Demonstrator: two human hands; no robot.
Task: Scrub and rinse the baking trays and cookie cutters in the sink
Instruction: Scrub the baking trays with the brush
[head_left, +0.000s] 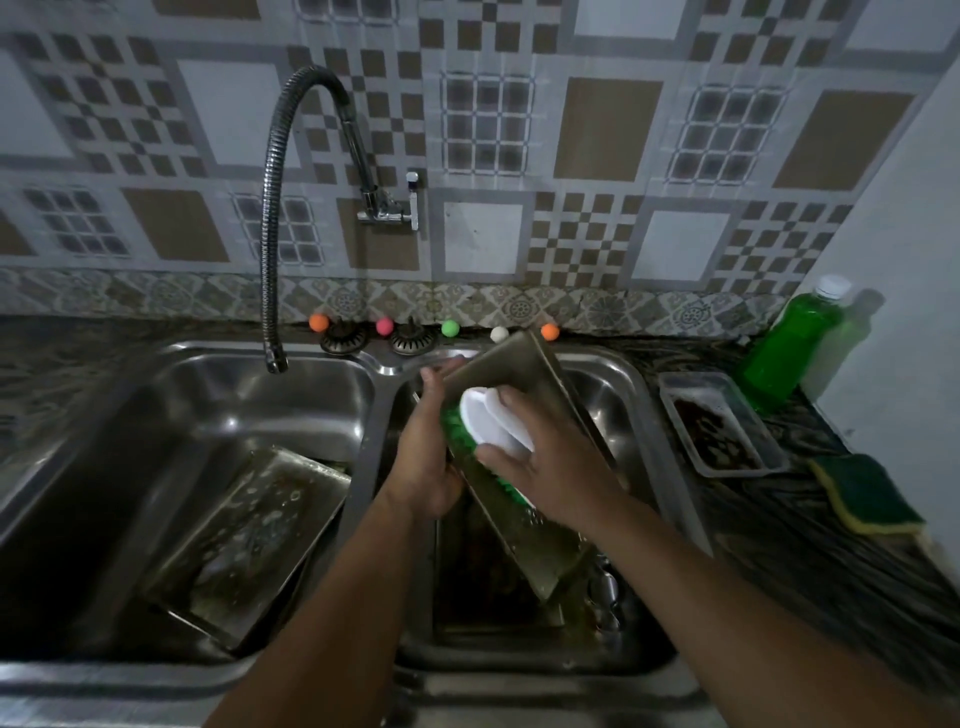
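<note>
Left hand (423, 457) tilts tray (524, 374); right hand (545, 467) presses brush (493, 421).

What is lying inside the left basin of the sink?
One baking tray leans tilted inside the left basin, with soap bubbles and dirty residue on it. Whatever is below that tray is covered. No cookie cutters show there.
</note>
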